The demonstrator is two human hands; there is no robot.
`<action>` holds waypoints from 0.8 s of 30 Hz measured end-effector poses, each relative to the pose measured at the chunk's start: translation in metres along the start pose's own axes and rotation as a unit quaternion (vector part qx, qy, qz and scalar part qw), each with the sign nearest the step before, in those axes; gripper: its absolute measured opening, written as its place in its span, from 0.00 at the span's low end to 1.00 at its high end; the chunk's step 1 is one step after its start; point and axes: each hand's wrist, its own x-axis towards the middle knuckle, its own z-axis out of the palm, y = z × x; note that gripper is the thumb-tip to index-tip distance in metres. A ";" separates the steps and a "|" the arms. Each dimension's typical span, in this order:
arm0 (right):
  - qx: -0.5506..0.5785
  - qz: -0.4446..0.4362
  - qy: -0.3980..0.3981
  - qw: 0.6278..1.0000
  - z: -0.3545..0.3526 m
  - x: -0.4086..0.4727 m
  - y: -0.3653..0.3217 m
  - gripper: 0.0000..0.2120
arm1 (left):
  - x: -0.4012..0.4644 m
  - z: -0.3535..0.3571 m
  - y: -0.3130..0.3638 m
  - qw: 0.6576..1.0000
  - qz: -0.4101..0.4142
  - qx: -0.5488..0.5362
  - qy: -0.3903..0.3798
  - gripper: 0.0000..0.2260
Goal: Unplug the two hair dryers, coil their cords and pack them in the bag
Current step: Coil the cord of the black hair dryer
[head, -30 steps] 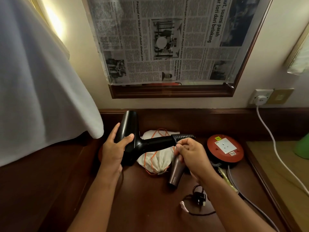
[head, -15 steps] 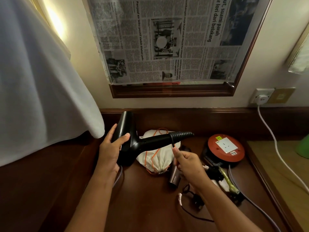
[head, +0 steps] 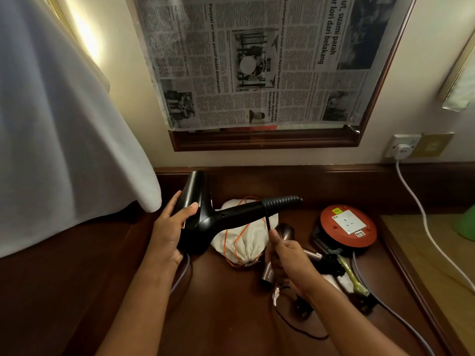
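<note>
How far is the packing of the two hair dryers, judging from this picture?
Done: nothing is plugged into the red reel socket, so both dryers look unplugged. In hand: the left hand holds the black dryer; the right hand pinches its cord near the handle, not yet coiled. Left: the brown dryer lies on the desk, and the cloth bag is drawn shut, with neither dryer inside.

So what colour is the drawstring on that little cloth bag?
Orange, looped over the cream cloth bag; the head view, the only one, shows it.
</note>
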 end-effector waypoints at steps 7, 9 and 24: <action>0.125 0.003 -0.089 0.988 -0.009 0.007 0.008 0.19 | 0.010 -0.012 -0.003 0.999 -0.023 -0.031 -0.023 0.26; 0.168 -0.004 -0.122 0.978 -0.013 0.012 0.009 0.15 | 0.011 -0.014 -0.003 0.999 -0.019 -0.035 -0.028 0.27; -0.011 0.029 -0.177 0.984 -0.037 0.029 -0.037 0.09 | 0.017 -0.029 0.012 0.988 -0.058 0.019 -0.139 0.27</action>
